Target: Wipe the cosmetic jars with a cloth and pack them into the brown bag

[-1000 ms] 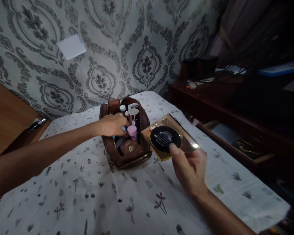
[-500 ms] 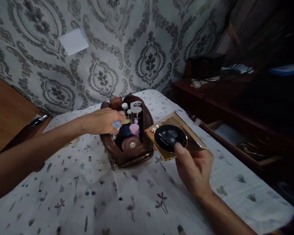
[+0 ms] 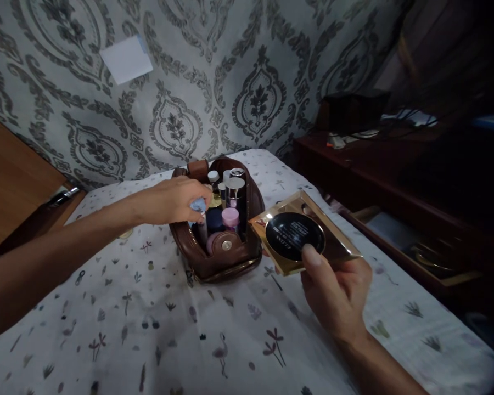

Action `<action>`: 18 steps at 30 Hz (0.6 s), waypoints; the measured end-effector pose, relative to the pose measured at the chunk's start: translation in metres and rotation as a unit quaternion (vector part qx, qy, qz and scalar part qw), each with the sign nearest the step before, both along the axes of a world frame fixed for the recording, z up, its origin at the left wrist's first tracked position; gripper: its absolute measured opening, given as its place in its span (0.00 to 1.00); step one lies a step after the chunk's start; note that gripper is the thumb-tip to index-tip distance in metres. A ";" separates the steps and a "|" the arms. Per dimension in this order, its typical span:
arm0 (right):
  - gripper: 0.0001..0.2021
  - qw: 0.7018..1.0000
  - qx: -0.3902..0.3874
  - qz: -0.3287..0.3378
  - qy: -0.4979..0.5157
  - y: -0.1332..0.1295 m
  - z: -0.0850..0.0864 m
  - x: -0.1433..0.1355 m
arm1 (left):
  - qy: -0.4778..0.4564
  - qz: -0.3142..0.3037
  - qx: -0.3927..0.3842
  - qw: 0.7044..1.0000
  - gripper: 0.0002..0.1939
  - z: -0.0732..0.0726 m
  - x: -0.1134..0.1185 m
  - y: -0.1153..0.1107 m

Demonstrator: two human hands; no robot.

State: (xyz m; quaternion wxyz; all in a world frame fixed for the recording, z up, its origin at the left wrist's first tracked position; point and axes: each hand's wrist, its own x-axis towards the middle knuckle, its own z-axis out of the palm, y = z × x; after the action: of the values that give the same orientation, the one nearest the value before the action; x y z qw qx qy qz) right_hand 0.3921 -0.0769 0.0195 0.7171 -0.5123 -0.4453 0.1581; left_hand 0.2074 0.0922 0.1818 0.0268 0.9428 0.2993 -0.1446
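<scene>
The left hand (image 3: pixel 175 200) is at the left side of an open brown leather bag (image 3: pixel 220 267) with a gold zipper, and its thumb and fingers pinch a small light-blue object (image 3: pixel 198 205), which I cannot identify exactly. The right hand (image 3: pixel 340 299) grips a flat, square, shiny gold case (image 3: pixel 304 224), thumb on top and other fingers below; the case is in the air, just beside the right side of the bag. On its upper face is 1 round black label (image 3: pixel 286 236) with pale text. Inside the bag stand several containers, among them a jar with a pink lid (image 3: pixel 230 215), a cylinder with a silver cap (image 3: pixel 235 189) and a bottle with a white cap (image 3: pixel 213 176). The bag rests on a white sheet (image 3: pixel 168 334) printed with plants and flamingos, before a grey patterned wall (image 3: pixel 214 71).
</scene>
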 end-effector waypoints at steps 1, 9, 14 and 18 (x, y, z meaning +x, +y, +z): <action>0.13 1.000 0.004 -0.004 0.002 0.000 0.001 0.000 | -0.004 0.005 0.000 1.000 0.12 -0.002 0.000 -0.001; 0.14 1.000 -0.004 -0.009 -0.007 0.001 0.000 0.000 | 0.054 0.017 0.029 0.998 0.11 -0.018 0.008 -0.001; 0.15 1.000 -0.011 -0.006 -0.005 0.002 0.000 0.000 | 0.053 0.007 0.040 0.998 0.13 -0.018 0.011 -0.002; 0.14 1.000 -0.015 -0.014 0.000 0.001 0.001 0.000 | -0.015 -0.008 0.039 0.999 0.13 -0.015 -0.002 -0.004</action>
State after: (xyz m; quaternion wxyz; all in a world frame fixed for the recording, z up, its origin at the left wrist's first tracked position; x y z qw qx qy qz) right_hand 0.3917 -0.0762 0.0203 0.7118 -0.5290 -0.4354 0.1547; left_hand 0.2057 0.0880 0.1672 -0.0066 0.9475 0.2969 -0.1185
